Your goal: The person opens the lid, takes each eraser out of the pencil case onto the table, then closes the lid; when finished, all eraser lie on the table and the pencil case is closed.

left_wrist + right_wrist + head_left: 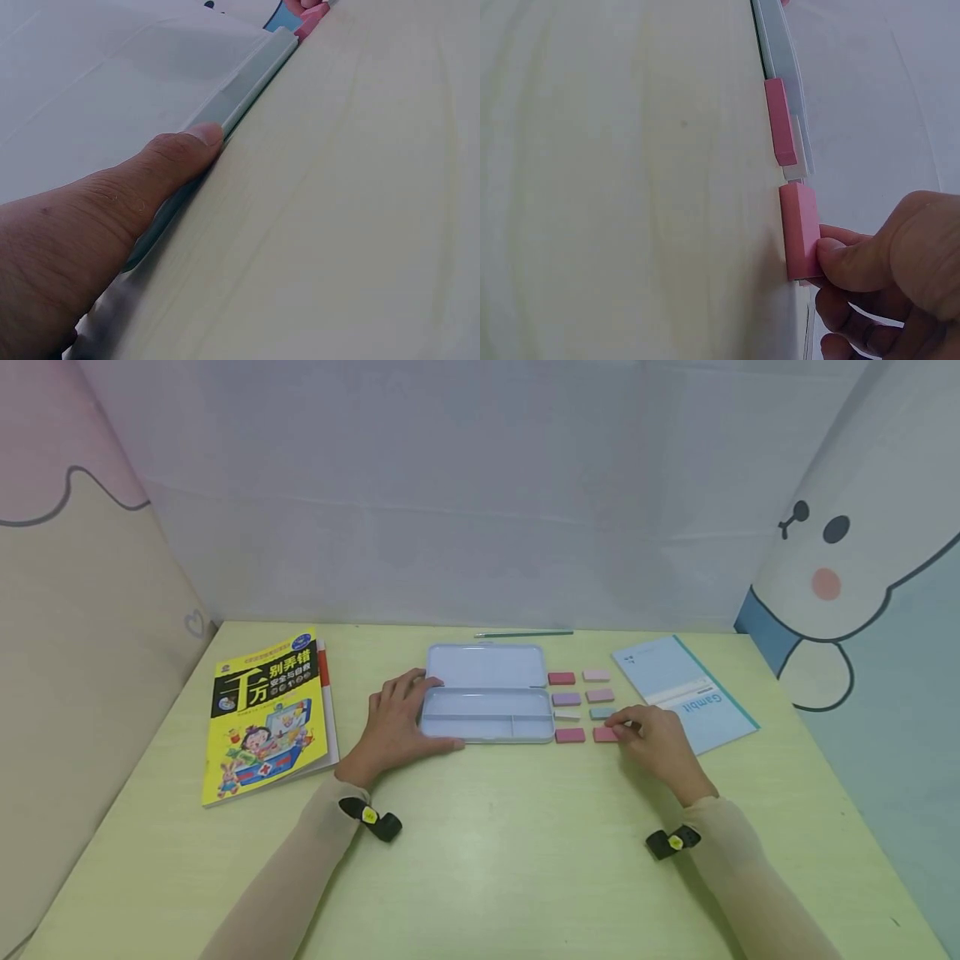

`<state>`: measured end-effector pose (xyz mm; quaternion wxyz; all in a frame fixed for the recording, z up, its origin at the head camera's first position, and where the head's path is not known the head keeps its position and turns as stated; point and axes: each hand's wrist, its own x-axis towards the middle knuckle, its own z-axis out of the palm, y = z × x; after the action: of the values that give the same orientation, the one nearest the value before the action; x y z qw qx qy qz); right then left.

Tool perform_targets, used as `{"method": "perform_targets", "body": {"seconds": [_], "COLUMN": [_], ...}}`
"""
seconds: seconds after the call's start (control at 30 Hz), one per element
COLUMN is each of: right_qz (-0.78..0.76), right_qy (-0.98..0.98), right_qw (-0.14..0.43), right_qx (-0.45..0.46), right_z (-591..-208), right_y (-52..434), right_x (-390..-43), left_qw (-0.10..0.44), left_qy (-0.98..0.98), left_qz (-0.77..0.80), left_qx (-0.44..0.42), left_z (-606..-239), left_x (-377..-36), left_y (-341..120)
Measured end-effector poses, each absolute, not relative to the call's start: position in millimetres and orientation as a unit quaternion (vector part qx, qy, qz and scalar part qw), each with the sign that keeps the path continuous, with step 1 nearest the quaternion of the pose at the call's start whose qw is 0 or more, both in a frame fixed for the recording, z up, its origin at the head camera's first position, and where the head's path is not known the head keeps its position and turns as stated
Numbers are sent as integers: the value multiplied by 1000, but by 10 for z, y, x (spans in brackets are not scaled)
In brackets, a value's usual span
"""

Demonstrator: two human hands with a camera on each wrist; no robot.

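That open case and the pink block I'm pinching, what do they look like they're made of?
Open case: likely thin painted metal or hard plastic, pale blue, smooth satin sheen, thin rolled rim. Pink block pinched by the right hand: probably rubber eraser, matte, crisp edges.

head view high over table [525,860], wrist views low, close, sharing pink eraser [801,231]
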<state>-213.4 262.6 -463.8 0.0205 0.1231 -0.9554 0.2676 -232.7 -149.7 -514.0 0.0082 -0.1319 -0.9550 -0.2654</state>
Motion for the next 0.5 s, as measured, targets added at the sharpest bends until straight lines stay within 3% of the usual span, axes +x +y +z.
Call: {"method": "perform_targets", "body": {"seconds": [0.5], "right_qz": [277], "right_qy": [-954], "right_qw": [25], "right_qx": [114], "right_z": [-4691], "right_y": [2631], "right_x": [-2140], "left_qw": [8], "left_qy": [-957], "left_qz": [-258], "left_qx": [-131], "left_z": [-5130], "left_x": [-2326], "left_y": [-1490]}}
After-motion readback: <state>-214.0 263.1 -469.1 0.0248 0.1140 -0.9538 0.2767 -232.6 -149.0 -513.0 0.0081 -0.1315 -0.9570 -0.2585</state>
